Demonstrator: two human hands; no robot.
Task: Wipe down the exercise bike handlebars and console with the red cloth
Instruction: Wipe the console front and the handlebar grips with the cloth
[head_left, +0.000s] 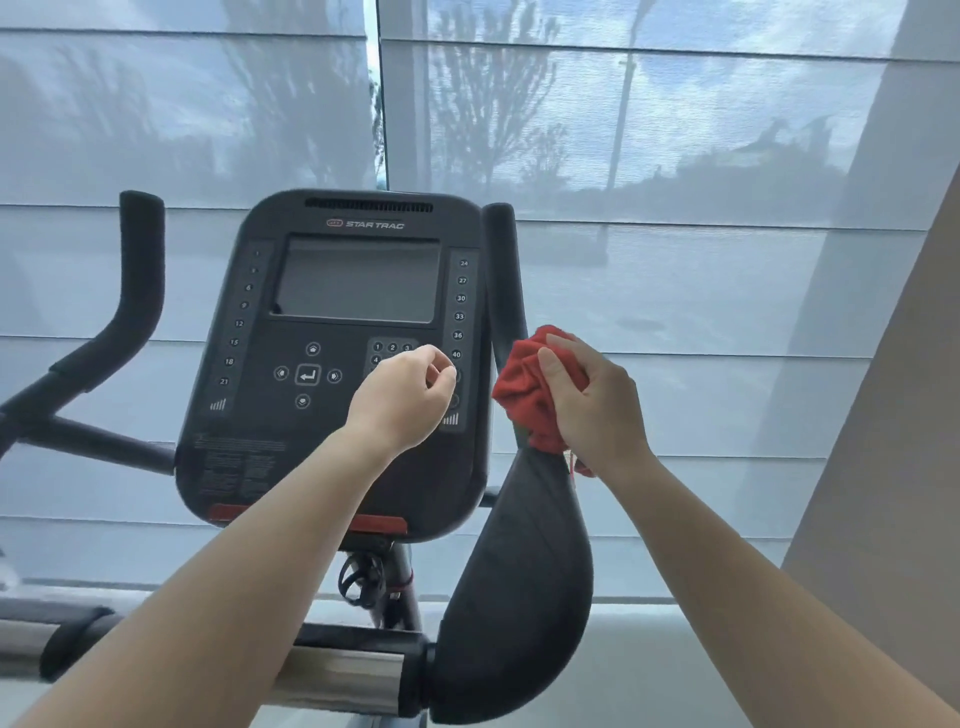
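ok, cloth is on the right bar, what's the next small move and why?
Probably slide the red cloth up the right handlebar. The right hand has it bunched against the bar's lower part, and the upper stretch is bare. The left hand hovers empty, loosely curled, by the console.

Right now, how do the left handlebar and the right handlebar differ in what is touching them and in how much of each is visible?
The right handlebar has the red cloth bunched against it, pressed by the right hand; the left handlebar is untouched. The left handlebar shows its whole bend down to the frame; the right handlebar's lower part is hidden by the cloth. Both are black and upright, flanking the console.
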